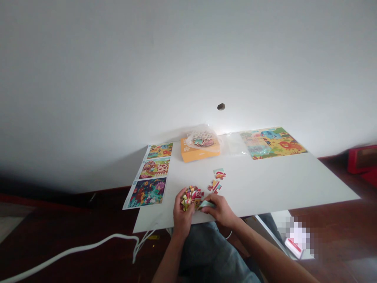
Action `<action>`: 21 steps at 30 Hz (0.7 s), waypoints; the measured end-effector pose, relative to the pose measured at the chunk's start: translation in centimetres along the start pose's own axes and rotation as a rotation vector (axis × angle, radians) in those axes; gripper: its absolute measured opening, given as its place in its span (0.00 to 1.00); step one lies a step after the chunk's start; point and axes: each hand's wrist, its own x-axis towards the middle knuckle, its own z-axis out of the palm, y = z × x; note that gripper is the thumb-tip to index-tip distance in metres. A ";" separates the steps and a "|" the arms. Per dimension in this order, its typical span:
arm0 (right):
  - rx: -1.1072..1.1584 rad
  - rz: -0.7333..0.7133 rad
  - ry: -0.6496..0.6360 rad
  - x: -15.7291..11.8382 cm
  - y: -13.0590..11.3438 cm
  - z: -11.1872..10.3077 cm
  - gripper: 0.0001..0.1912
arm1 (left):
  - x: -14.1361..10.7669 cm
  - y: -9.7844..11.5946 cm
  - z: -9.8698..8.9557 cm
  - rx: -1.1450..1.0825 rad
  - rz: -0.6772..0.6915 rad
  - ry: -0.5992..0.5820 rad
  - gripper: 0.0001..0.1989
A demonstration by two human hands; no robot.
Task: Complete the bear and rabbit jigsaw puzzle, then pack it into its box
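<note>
My left hand [183,220] is wrapped around a pile of colourful jigsaw pieces [191,195] at the table's near edge. Between the thumb and fingers of my right hand [220,211] is a pale green jigsaw piece [207,204], right beside that pile. Just beyond, a few loose red, yellow and pale green pieces [216,185] lie on the white table [188,167]. A sheet with three small pictures [150,177] is at the left; its middle picture shows a red barn and a spotted cow.
An orange box [200,154] stands near the wall with a clear bag of jigsaw pieces [202,138] on top. To its right are an empty-looking clear bag [235,144] and an animal picture [277,142]. A white cable [88,247] hangs at the lower left.
</note>
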 end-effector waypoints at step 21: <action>-0.487 0.008 0.429 0.8 0.9 -2.2 0.28 | -0.1 0.3 0.1 0.387 0.418 -0.342 0.20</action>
